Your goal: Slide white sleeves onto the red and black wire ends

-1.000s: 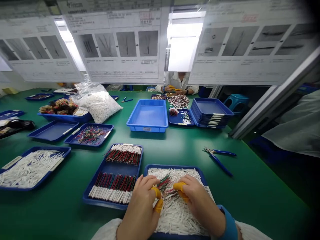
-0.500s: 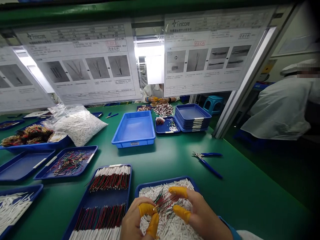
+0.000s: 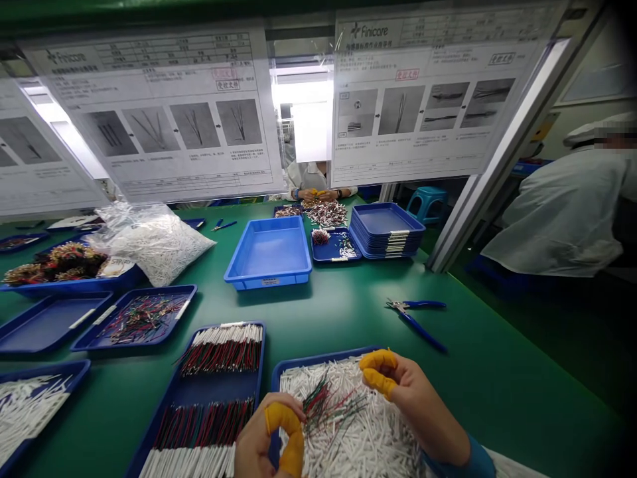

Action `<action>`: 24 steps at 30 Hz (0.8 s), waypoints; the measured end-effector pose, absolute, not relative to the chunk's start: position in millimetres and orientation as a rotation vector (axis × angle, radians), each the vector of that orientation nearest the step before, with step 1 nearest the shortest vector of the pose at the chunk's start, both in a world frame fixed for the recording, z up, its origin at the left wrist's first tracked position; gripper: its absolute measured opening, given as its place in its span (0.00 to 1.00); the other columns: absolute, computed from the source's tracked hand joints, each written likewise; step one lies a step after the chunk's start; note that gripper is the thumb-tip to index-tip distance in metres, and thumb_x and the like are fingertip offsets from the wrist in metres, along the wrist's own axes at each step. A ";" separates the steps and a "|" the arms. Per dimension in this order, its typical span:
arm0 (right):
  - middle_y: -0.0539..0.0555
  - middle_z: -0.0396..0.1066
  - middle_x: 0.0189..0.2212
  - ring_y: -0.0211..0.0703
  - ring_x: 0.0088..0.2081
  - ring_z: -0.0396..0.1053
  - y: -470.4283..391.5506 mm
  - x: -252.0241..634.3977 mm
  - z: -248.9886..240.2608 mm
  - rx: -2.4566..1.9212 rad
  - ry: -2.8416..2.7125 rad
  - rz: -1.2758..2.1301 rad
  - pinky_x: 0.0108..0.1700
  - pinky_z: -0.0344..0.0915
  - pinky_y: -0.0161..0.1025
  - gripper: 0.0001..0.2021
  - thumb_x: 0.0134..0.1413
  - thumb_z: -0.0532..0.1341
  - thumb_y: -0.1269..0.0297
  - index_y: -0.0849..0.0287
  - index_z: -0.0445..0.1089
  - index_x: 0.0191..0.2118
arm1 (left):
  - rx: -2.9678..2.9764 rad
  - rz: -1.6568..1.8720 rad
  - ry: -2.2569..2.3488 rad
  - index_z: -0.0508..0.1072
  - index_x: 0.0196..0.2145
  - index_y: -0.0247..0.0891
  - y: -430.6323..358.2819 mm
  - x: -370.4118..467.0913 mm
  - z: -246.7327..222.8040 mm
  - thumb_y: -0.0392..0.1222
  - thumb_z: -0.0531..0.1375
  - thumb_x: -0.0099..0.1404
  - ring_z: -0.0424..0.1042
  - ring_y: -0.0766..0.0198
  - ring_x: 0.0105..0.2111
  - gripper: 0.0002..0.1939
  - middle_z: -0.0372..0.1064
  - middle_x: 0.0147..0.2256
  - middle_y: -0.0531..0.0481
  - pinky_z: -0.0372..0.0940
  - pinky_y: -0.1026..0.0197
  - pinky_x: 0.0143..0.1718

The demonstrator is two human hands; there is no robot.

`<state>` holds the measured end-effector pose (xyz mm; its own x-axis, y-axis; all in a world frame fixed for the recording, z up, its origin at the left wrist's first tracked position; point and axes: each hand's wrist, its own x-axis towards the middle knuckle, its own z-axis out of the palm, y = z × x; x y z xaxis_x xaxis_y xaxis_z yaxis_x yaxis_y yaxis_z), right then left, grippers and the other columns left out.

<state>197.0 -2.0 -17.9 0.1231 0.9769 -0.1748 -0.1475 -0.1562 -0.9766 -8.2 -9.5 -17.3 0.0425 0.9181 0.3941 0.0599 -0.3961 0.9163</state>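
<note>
My left hand (image 3: 271, 435), with yellow covers on its thumb and a finger, is curled at the left side of a tray (image 3: 323, 358) heaped with white tubes (image 3: 368, 431). Thin red, green and black wires (image 3: 322, 403) fan out to the right from its fingers, above the tubes. Over the tray's right part, my right hand (image 3: 398, 378) pinches its yellow-covered thumb and finger together; whatever is between the tips is too small to make out. Left of this tray, another tray (image 3: 202, 385) bears two rows of dark wires with white ends.
Blue-handled nippers (image 3: 421, 322) lie open on the green table (image 3: 497, 358). Farther back are a blue bin (image 3: 269, 249), stacked trays (image 3: 387, 229) and a bag of white pieces (image 3: 164, 245). A tray of loose wires (image 3: 142, 318) sits left. People work opposite and at right.
My right hand has moved up and right, away from the wires, and its spread fingers have closed to a pinch. My left hand has shifted slightly left. The view has tilted a little.
</note>
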 end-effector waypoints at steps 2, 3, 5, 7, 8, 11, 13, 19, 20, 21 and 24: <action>0.51 0.68 0.24 0.41 0.28 0.65 -2.1 196.0 -20.3 -1.303 -0.985 1.254 0.32 0.63 0.38 0.08 0.40 0.66 0.62 0.60 0.70 0.27 | 1.480 1.476 1.091 0.71 0.22 0.37 -11.2 -7.9 -11.5 0.32 0.57 0.51 0.68 0.59 0.29 0.05 0.69 0.26 0.49 0.62 0.62 0.33; 0.52 0.68 0.25 0.42 0.29 0.66 -2.7 194.9 -21.6 -1.308 -1.026 1.242 0.34 0.64 0.39 0.08 0.41 0.65 0.62 0.60 0.70 0.27 | 1.440 1.475 1.129 0.71 0.22 0.37 -11.7 -7.7 -9.8 0.32 0.58 0.51 0.68 0.59 0.28 0.04 0.69 0.26 0.49 0.62 0.62 0.33; 0.54 0.70 0.27 0.44 0.31 0.67 -5.1 192.0 -23.5 -1.313 -1.135 1.225 0.37 0.65 0.42 0.08 0.43 0.64 0.62 0.61 0.70 0.29 | 1.376 1.443 1.185 0.71 0.21 0.37 -12.2 -7.0 -8.7 0.35 0.59 0.52 0.68 0.59 0.28 0.03 0.69 0.26 0.48 0.62 0.62 0.33; 0.56 0.70 0.29 0.46 0.33 0.68 -8.7 188.7 -24.1 -1.304 -1.271 1.215 0.40 0.65 0.45 0.09 0.45 0.63 0.62 0.61 0.70 0.33 | 1.340 1.394 1.184 0.71 0.22 0.36 -12.3 -6.1 -10.1 0.37 0.61 0.52 0.68 0.59 0.28 0.04 0.69 0.26 0.48 0.63 0.62 0.33; 0.57 0.71 0.32 0.47 0.35 0.68 -10.6 187.0 -24.0 -1.293 -1.335 1.214 0.41 0.65 0.46 0.11 0.45 0.63 0.62 0.61 0.70 0.36 | 1.328 1.372 1.164 0.72 0.23 0.36 -12.3 -5.4 -11.3 0.39 0.62 0.52 0.68 0.59 0.28 0.04 0.69 0.26 0.48 0.63 0.62 0.33; 0.58 0.71 0.37 0.48 0.37 0.68 -16.0 181.4 -22.8 -1.277 -1.461 1.211 0.43 0.65 0.47 0.18 0.44 0.65 0.62 0.59 0.68 0.43 | 1.310 1.311 1.059 0.74 0.25 0.36 -13.2 -2.3 -15.9 0.42 0.64 0.51 0.68 0.59 0.29 0.07 0.70 0.27 0.47 0.64 0.62 0.34; 0.58 0.71 0.37 0.47 0.36 0.68 -18.1 177.2 -21.2 -1.281 -1.506 1.187 0.41 0.66 0.45 0.19 0.41 0.66 0.63 0.58 0.69 0.44 | 1.304 1.266 0.972 0.74 0.25 0.36 -14.2 0.1 -19.1 0.43 0.65 0.51 0.69 0.60 0.30 0.07 0.70 0.28 0.47 0.64 0.62 0.34; 0.53 0.69 0.24 0.39 0.25 0.63 -19.8 168.3 -10.4 -1.203 -1.656 1.150 0.27 0.63 0.35 0.02 0.45 0.63 0.71 0.60 0.73 0.28 | 1.293 1.136 0.779 0.76 0.29 0.37 -16.3 4.2 -25.1 0.42 0.65 0.52 0.69 0.60 0.31 0.07 0.71 0.30 0.46 0.63 0.62 0.35; 0.53 0.68 0.23 0.39 0.24 0.62 -20.2 168.2 -9.0 -1.200 -1.656 1.137 0.27 0.62 0.35 0.02 0.45 0.62 0.71 0.60 0.73 0.27 | 1.288 1.123 0.772 0.75 0.29 0.37 -16.3 4.3 -25.4 0.42 0.65 0.52 0.69 0.61 0.31 0.07 0.70 0.30 0.47 0.63 0.62 0.35; 0.52 0.67 0.22 0.39 0.24 0.62 -20.5 168.5 -8.1 -1.196 -1.647 1.120 0.26 0.61 0.35 0.02 0.45 0.62 0.72 0.61 0.72 0.26 | 1.283 1.115 0.772 0.75 0.28 0.37 -16.1 4.1 -25.6 0.42 0.65 0.52 0.69 0.61 0.31 0.07 0.70 0.29 0.47 0.63 0.63 0.35; 0.51 0.64 0.21 0.39 0.24 0.61 -19.9 172.4 -9.1 -1.187 -1.534 1.113 0.27 0.60 0.36 0.04 0.46 0.62 0.69 0.61 0.69 0.24 | 1.270 1.105 0.801 0.74 0.24 0.36 -15.1 2.4 -25.7 0.43 0.66 0.50 0.68 0.61 0.29 0.08 0.70 0.27 0.47 0.62 0.62 0.34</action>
